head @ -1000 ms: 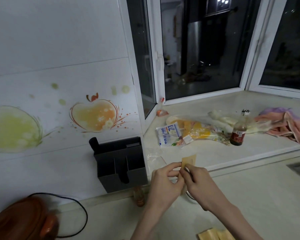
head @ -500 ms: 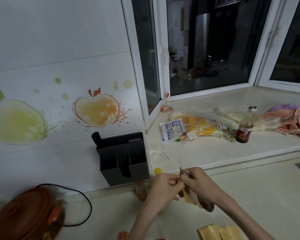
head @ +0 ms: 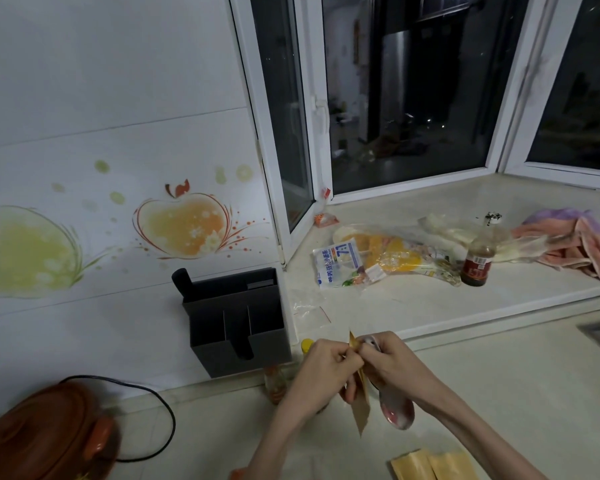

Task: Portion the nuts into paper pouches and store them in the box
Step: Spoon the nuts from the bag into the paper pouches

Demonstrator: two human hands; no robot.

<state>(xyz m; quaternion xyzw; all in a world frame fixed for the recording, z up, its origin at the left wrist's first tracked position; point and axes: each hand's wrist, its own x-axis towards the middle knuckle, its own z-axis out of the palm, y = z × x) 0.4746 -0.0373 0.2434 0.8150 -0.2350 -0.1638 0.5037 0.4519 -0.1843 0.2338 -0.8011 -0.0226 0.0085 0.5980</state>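
counter (head: 499, 393): I see the view dropping closer than a second ago; more pale surface shows, with the brown cooker (head: 45, 438) and its black cord at lower left.
windowsill (head: 430, 306): snack packets (head: 357, 263), a sauce bottle (head: 477, 263) and a pink cloth (head: 575, 244) lie well apart from my hands.
box (head: 238, 322): the dark divided box stands against the wall, just left of my hands; I see no pouch in it yet.
pouch in hand (head: 359, 400): a second ago it stood up above my knuckles; now it hangs down between both hands, mouth at the top.
left hand (head: 321, 370): fingers curled, pinching the pouch's upper edge.
right hand (head: 392, 367): pinching the same edge from the other side, and gripping a pink-bowled spoon (head: 397, 410) that points down.
spare pouches (head: 433, 465): two flat ones lie at the bottom edge, untouched.
nuts: I can't see them anywhere.
task: I judge I'm opening the mouth, so filling hasn't begun.
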